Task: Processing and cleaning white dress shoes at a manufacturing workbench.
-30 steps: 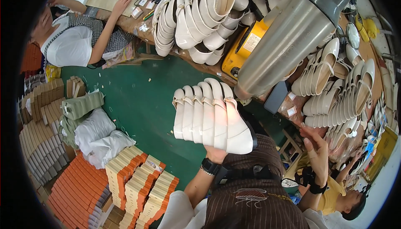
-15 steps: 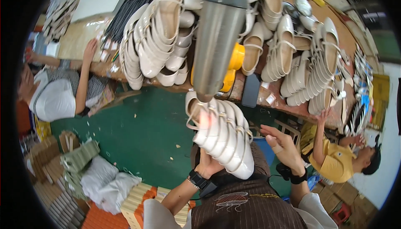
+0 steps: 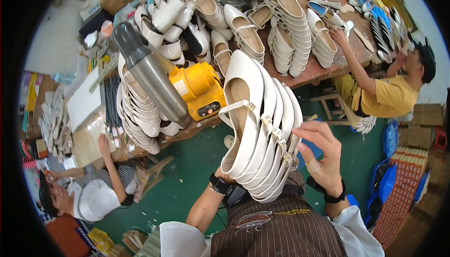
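Note:
A nested stack of glossy off-white strap shoes (image 3: 251, 158), toes pointing away, is held up in front of my apron. Rhinestone ornaments sit on the straps along its right side. My left hand (image 3: 225, 175) supports the stack from below on the left; its fingers are hidden behind the shoes. Beside the stack's right edge is my right hand (image 3: 327, 159), empty, thumb and fingers bent but apart. Its fingertips are close to the shoes; contact cannot be made out. A yellow blower (image 3: 199, 88) with a wide metal nozzle (image 3: 157, 86) stands at the table edge, left of the stack.
More nested off-white shoes (image 3: 290, 36) cover the worktable (image 3: 347, 62). A co-worker in a yellow shirt (image 3: 391, 95) reaches onto it at right; another person in a white top (image 3: 101, 193) works at left. A wooden stool (image 3: 333, 104) stands beneath the right side.
My view has turned rightward, so the blower now appears farther left. The shoe stack has moved out from under the nozzle and turned, toes now away from me. My right hand is nearer the stack.

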### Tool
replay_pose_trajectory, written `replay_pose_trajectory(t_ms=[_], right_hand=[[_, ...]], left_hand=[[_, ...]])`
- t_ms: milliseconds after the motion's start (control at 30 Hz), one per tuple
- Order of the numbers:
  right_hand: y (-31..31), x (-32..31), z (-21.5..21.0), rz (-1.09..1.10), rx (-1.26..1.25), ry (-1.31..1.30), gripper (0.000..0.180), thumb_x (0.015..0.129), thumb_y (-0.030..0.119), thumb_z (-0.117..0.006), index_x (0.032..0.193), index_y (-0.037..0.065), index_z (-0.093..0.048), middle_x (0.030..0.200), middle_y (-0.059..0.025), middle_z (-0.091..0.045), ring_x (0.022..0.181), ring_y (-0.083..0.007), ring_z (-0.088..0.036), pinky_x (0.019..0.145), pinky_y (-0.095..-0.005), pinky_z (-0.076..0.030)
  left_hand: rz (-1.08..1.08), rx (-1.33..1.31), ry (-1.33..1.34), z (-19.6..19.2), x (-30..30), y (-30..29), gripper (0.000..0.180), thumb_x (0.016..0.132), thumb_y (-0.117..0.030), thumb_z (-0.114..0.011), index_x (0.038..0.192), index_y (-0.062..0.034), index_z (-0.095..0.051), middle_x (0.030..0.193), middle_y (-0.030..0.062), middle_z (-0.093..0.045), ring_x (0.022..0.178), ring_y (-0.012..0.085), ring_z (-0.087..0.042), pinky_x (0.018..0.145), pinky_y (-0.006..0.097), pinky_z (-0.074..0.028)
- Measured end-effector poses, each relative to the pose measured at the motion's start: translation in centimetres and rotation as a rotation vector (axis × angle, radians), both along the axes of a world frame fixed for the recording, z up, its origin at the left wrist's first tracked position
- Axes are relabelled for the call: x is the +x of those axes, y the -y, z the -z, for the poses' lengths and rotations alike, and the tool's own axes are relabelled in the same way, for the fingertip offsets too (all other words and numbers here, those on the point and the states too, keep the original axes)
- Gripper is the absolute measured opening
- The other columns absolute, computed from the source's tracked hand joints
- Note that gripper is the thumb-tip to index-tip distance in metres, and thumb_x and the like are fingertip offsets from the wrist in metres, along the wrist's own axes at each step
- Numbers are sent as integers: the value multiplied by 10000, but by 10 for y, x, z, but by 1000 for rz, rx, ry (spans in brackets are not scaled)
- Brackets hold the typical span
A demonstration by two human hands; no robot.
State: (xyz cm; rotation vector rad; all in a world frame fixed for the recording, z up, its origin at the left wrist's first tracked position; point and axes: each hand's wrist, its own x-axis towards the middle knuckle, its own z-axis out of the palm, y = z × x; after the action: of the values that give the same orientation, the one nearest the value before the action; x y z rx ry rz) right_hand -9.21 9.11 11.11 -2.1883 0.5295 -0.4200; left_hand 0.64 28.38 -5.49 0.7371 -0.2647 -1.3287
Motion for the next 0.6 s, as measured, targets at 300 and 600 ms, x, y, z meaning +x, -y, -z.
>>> replay_pose_trajectory(t_ms=[300, 600], right_hand=[[54, 67, -40, -684, -358, 137, 260, 733, 170, -722, 985, 133, -668, 1152, -94, -584, 1251, -345, -452, 1080, -567, -253], [124, 131, -8, -985, -75, 184, 149, 736, 201, -721, 763, 81, -638, 732, -43, -549, 741, -248, -549, 1108, -503, -241]], left_hand=[[109, 10, -49, -19, 26, -25, 544, 975, -348, -478, 1412, -41, -375, 1379, 119, -486, 1241, 208, -496, 1066, 372, -399], [11, -17, -181, -7, 30, 47, 529, 980, -337, -467, 1408, -38, -382, 1375, 115, -489, 1236, 203, -498, 1064, 363, -399]])
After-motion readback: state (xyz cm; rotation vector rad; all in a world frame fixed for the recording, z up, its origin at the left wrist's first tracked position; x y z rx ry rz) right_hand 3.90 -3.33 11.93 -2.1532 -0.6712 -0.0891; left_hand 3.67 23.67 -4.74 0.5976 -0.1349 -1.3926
